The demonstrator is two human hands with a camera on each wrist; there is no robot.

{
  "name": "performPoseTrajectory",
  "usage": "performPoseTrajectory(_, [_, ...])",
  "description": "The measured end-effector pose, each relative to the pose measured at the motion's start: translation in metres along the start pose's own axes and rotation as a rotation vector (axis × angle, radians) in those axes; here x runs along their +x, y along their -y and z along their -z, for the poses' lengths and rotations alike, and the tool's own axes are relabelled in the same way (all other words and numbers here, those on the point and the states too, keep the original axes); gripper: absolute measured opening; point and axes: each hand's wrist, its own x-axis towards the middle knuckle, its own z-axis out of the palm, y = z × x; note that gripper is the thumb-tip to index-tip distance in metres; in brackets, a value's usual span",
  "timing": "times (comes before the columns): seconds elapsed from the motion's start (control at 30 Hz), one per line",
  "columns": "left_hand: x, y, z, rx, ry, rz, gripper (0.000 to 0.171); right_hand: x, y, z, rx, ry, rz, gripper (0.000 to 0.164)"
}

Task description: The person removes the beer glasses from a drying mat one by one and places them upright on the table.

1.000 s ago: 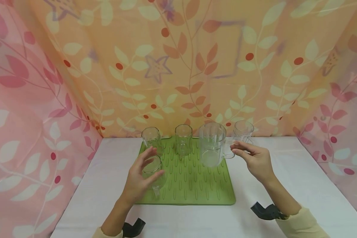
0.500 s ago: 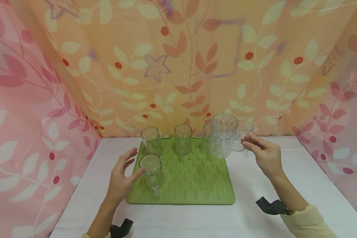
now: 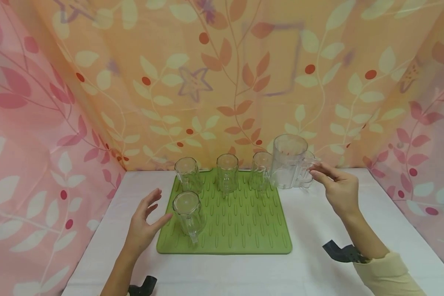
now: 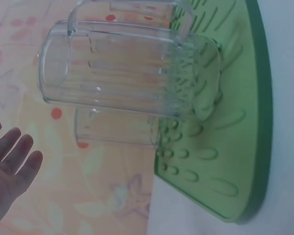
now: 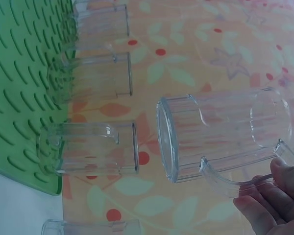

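Observation:
My right hand [image 3: 338, 187] pinches the handle of a clear glass mug [image 3: 289, 160], held up over the back right of the table. In the right wrist view the raised mug [image 5: 225, 132] has its round base toward the mat side, and my right hand's fingers [image 5: 272, 200] curl at the handle. My left hand [image 3: 142, 224] hovers left of the green mat with fingers spread, holding nothing. Nearest to it is a clear mug [image 3: 188, 216] on the mat's left side, its handle toward the front. The left wrist view shows this mug [image 4: 122, 73] beside my loose fingers.
On the green ridged mat [image 3: 244, 230], a back row holds a left mug [image 3: 188, 176], a middle mug [image 3: 227, 174] and a right mug [image 3: 260, 172]. Another clear mug [image 3: 311, 158] stands off the mat, partly behind the held one. Patterned cloth [image 3: 237, 82] walls the white table.
My right hand has carried the mug backward and to the right, off the mat's back right corner. My left hand has drawn back left, away from the near mug.

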Motion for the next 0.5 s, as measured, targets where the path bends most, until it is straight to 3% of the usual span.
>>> performPoseTrajectory(0.5, [-0.007, 0.016, 0.004, 0.066, 0.134, 0.112, 0.084, 0.006, -0.007, 0.011, -0.053, -0.104, -0.038, 0.031])
